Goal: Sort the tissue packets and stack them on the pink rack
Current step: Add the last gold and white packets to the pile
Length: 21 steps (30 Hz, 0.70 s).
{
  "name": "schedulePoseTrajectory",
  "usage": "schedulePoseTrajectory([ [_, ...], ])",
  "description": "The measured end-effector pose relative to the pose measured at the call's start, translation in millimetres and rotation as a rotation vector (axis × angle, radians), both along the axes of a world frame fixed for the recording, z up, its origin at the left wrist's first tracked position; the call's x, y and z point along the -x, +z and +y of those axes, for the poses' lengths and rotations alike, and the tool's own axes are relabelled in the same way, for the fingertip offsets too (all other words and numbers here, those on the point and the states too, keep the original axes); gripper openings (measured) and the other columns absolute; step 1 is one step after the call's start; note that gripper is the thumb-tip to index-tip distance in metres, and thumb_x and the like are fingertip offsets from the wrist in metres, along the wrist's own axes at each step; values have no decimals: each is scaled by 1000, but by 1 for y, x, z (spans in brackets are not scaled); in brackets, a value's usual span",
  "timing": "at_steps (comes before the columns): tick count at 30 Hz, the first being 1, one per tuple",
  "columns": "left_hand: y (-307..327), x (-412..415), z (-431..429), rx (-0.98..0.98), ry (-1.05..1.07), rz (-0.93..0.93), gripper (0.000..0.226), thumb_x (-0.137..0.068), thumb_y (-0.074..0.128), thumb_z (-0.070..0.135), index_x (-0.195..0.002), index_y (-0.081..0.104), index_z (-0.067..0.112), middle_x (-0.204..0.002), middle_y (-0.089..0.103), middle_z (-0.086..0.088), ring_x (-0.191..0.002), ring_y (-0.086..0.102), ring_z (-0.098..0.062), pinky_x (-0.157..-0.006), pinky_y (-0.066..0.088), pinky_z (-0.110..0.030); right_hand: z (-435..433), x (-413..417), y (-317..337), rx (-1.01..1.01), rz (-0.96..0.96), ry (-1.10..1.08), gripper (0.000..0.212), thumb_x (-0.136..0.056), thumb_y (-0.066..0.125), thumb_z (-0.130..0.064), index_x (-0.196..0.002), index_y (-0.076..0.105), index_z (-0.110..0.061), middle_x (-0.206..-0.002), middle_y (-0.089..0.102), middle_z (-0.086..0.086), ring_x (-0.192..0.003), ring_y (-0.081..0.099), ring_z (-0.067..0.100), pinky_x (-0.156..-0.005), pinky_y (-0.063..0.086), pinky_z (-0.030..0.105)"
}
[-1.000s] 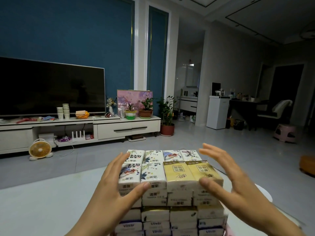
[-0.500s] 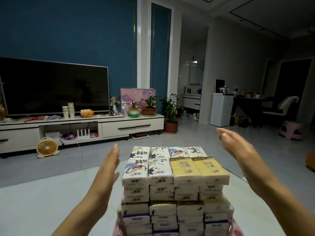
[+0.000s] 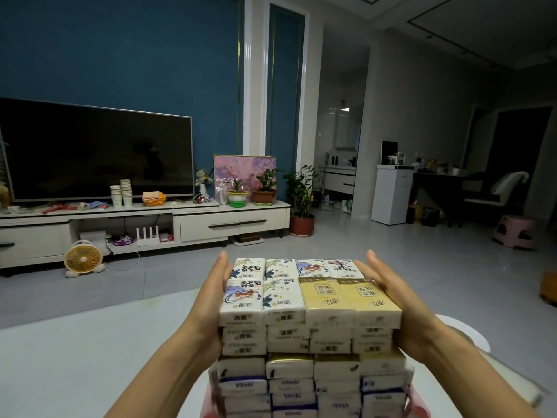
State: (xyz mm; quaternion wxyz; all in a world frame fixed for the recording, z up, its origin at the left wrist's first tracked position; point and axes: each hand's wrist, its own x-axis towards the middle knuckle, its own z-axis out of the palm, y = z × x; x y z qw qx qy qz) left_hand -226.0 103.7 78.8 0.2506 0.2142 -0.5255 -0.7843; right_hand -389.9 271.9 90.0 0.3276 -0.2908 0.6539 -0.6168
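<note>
The left hand (image 3: pixel 215 286) and right hand (image 3: pixel 388 289) lie flat with straight fingers, pressing the opposite sides of the upper layers of the stacked tissue packets (image 3: pixel 301 300) and gripping nothing. The top layer has two white flowered packets and two yellow ones in front and four white patterned ones behind, over white, gold-ended and blue-striped Vinda layers. The stack stands on the pink rack (image 3: pixel 418 402), barely visible at its foot on the white bench (image 3: pixel 90 357); half a second ago both hands hovered clear of it.
</note>
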Motion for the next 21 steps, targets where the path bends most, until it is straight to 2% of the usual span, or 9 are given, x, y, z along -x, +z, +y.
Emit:
schedulePoseTrajectory([
  [5,-5,4,-1,0,-9,41,45,-91,29,57,-92,57,23,-78,74,-13,-59,70,-24,-48,55,-32,-2,-2,-2,68,-54,38,51,-88,30,-63,-119,53,-30,-104,71,11,-79,71,22,-72,49,33],
  [8,-2,2,0,31,-11,45,45,-92,26,57,-95,55,23,-78,74,-12,-60,70,-22,-47,57,-31,2,-3,0,86,-37,48,52,-90,26,-61,-111,57,-26,-102,72,7,-84,70,20,-76,48,34],
  [9,-1,-1,0,53,-8,41,47,-93,24,57,-97,55,23,-80,74,-11,-63,71,-22,-49,56,-31,4,-4,3,101,-41,23,53,-90,25,-61,-115,55,-25,-107,70,5,-93,68,21,-83,48,36],
  [11,-3,-9,-4,101,36,29,55,-93,21,58,-118,53,20,-109,69,-12,-93,68,-22,-79,55,-39,10,-7,7,175,-8,-66,64,-89,27,-62,-139,37,-24,-137,50,3,-125,49,22,-105,36,42],
  [12,-6,-16,-10,137,86,13,62,-92,20,58,-134,43,18,-133,54,-10,-117,56,-23,-99,43,-45,15,-12,8,238,55,-109,68,-88,29,-61,-143,31,-21,-147,38,2,-134,38,19,-112,28,41],
  [14,-19,-40,-25,244,185,-35,68,-91,20,59,-145,27,18,-151,30,-3,-138,28,-19,-115,20,-45,26,-35,15,360,264,-225,63,-83,34,-58,-136,41,-24,-145,42,-4,-134,37,11,-114,26,34],
  [15,-28,-56,-31,295,229,-63,68,-90,23,60,-144,29,19,-151,30,-1,-139,27,-15,-115,19,-43,33,-51,18,436,367,-227,55,-79,39,-57,-126,51,-30,-137,51,-7,-128,44,8,-110,33,30],
  [18,-72,-113,-41,421,363,-185,48,-91,46,46,-130,49,17,-139,47,0,-126,42,-12,-107,32,-35,45,-108,11,538,494,172,40,-73,58,-60,-103,65,-35,-115,65,-5,-109,60,9,-88,50,20],
  [21,-125,-170,-44,573,529,-386,26,-92,52,7,-117,58,7,-125,57,-7,-107,51,-16,-84,38,-15,13,-157,-35,337,416,588,34,-77,63,-47,-106,66,-29,-109,66,-6,-103,62,7,-84,51,20],
])
